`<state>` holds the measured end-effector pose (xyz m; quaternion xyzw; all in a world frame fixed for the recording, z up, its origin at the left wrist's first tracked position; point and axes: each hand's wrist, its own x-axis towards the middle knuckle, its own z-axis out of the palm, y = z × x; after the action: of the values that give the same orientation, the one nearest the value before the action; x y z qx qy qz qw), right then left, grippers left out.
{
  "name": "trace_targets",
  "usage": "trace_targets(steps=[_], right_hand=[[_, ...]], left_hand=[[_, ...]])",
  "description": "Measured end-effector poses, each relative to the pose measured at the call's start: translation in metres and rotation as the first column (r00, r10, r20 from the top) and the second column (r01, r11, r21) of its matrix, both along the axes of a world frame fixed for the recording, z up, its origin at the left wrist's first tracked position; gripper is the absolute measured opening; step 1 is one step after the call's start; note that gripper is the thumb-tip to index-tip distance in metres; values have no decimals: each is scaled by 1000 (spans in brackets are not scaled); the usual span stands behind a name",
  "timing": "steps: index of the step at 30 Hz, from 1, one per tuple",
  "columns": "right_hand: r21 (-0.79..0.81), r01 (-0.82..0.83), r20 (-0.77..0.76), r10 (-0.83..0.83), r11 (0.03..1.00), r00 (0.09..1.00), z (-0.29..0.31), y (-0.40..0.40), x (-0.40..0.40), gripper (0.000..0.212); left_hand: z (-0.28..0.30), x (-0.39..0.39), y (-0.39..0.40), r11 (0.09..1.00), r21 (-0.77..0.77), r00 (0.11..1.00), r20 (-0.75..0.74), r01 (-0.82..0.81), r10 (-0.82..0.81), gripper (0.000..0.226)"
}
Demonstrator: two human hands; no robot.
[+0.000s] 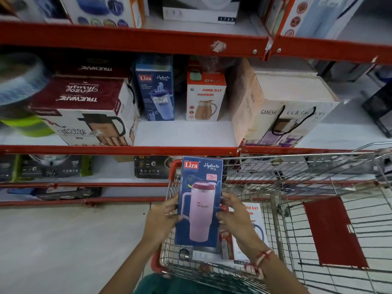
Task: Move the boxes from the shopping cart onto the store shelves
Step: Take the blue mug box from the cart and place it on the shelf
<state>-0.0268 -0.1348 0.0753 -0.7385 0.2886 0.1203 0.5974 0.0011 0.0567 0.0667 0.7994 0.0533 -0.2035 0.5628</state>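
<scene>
I hold a tall blue Liza Hydrate Pro box [199, 200], printed with a pink tumbler, upright above the wire shopping cart [275, 187]. My left hand [163, 215] grips its left edge and my right hand [233, 215] grips its right edge. Below it in the cart lies a white Good Day box [254, 217], partly hidden by my right hand and the held box. The middle shelf [184, 134] ahead carries a matching blue Liza box [156, 92] and a Good Day box [204, 96], with bare white shelf in front of them.
On the middle shelf, a maroon Truewear box [84, 109] stands at the left and a large Ganesh box [282, 107] at the right. Red shelf rails run above [131, 37] and below. More boxes fill the lower and upper shelves. A red flap [333, 232] lies in the cart.
</scene>
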Motion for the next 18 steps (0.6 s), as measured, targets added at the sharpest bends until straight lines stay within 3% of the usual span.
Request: trace_targets(steps=[3, 8, 11, 14, 18], right_hand=[[-33, -9, 86, 12, 999, 996, 6, 6, 7, 40], [-183, -62, 231, 104, 981, 967, 29, 25, 41, 44], [-291, -62, 344, 165, 955, 924, 48, 38, 77, 42], [-440, -7, 440, 223, 898, 870, 63, 54, 123, 40], [-574, -24, 447, 338, 818, 828, 64, 73, 182, 45]], left_hand=[[10, 7, 7, 1000, 24, 996, 92, -19, 16, 54], [30, 41, 19, 982, 140, 969, 233, -123, 88, 21], [47, 75, 25, 966, 117, 932, 312, -232, 186, 17], [63, 112, 32, 907, 238, 867, 450, -346, 213, 23], [70, 161, 35, 898, 264, 877, 429, -351, 217, 43]])
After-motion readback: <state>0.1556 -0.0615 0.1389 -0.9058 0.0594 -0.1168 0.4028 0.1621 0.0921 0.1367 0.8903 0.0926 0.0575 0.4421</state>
